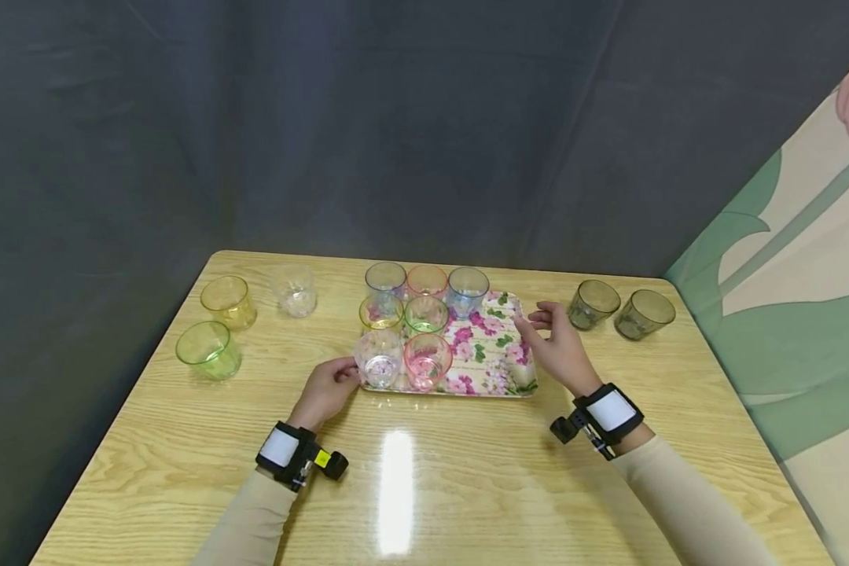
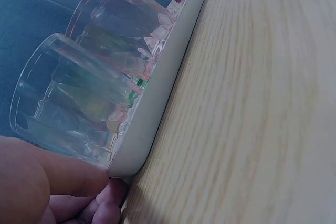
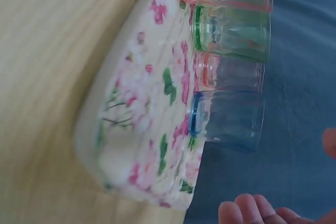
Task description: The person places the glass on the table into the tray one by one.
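Observation:
A floral tray (image 1: 498, 354) with a pale rim carries several tinted glasses on its left and middle part. At its front left corner my left hand (image 1: 330, 387) pinches the rim, thumb above and fingers curled beneath, as the left wrist view shows. Right beside that thumb stands a clear glass (image 2: 73, 103), with a pink glass (image 1: 428, 362) next to it. Behind them are a yellow glass (image 1: 381, 313) and a green glass (image 3: 231, 32). A blue glass (image 3: 228, 119) is in the back row. My right hand (image 1: 557, 346), fingers loosely bent and holding nothing, hovers by the tray's right edge.
On the left of the wooden table (image 1: 467, 487) stand a yellow glass (image 1: 229, 303), a green glass (image 1: 209, 350) and a clear glass (image 1: 294, 292). Two smoky brown glasses, one nearer (image 1: 593, 305) and one farther right (image 1: 644, 315), stand beyond my right hand. A dark curtain (image 1: 410, 134) hangs behind.

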Motion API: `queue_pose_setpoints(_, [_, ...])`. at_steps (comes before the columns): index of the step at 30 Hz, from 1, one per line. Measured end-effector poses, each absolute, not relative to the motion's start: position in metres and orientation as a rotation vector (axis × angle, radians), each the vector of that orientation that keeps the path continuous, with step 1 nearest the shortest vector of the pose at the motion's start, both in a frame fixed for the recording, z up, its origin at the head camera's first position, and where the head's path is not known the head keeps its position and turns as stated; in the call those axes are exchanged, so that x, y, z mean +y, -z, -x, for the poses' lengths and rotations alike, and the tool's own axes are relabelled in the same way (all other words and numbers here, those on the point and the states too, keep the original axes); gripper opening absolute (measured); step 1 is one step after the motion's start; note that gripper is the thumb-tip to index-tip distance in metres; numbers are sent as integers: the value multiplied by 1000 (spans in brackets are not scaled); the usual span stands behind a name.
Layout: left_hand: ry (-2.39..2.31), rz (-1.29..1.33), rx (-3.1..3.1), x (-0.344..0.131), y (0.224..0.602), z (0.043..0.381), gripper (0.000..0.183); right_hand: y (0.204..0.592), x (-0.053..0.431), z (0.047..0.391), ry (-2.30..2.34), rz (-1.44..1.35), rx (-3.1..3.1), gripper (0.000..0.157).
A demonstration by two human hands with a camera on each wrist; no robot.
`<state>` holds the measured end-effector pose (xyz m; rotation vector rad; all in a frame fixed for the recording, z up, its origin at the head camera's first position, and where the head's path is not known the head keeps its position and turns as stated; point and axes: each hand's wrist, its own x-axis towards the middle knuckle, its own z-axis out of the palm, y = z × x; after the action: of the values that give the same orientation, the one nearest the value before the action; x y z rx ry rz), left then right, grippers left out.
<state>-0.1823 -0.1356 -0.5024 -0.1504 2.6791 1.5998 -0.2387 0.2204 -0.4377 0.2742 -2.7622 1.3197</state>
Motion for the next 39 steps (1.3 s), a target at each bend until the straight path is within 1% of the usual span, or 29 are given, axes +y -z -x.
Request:
queue_pose_setpoints(5, [-1565,143,2687,-134,502,181,31,446,234,228,-1250,-188,-2815,63])
queue_pose_setpoints(9, [-1556,140,2690,-134,502,180,31,452,244,219,-1145,-126,-2939,66])
queue_pose_setpoints(18, [-1548,141,2717,-134,502,181,30,472,250,203,-979,-89,-3229,58])
queue_pose_setpoints(24, [-1538,158,2743,-131,503,181,28,484,248,203,-911,-119,-3261,49])
queue_pose_setpoints(28, [-1537,170,2742,-130,504,181,29,488,249,204,-902,-170,-3244,46])
queue_pose_setpoints(39, [-1537,235,2825,-128,506,178,27,490,248,208,-908,-176,-3239,47])
